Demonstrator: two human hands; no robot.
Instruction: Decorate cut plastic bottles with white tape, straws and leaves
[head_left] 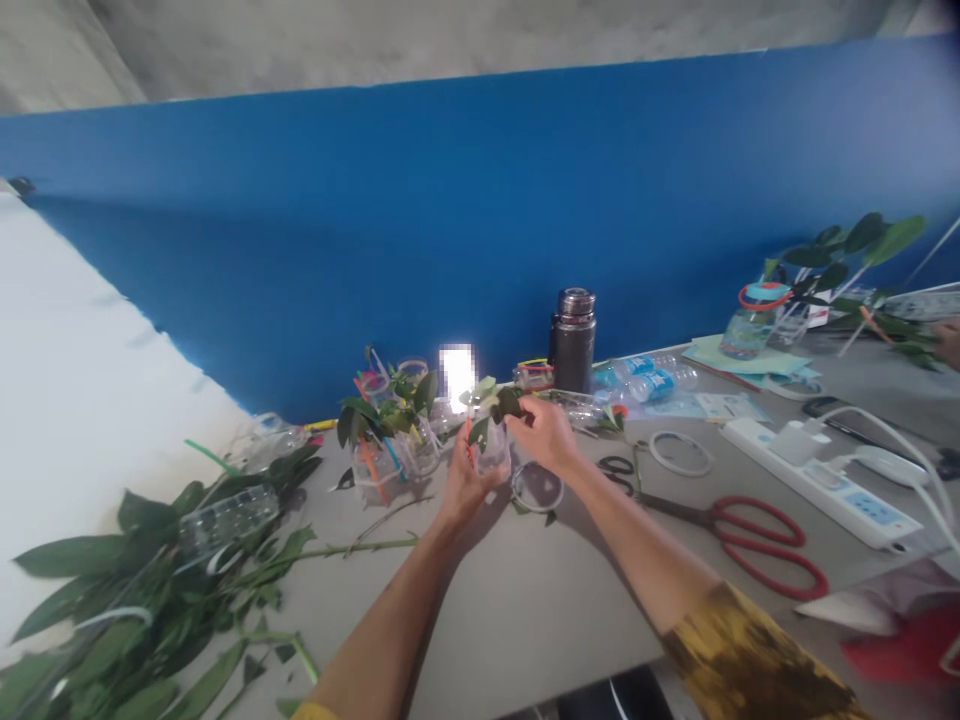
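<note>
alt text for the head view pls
The left hand holds a clear plastic cup while the right hand pinches a leafy cutting above it, over a grey table. Red-handled scissors and cut leafy stems lie on the table, before a blue backdrop.

No lettering readable from here, blue labels on the clear plastic water bottles (643,381) at upper right of centre blurred, tiny print on the long white power strip (821,482) at right too small to make out
</note>
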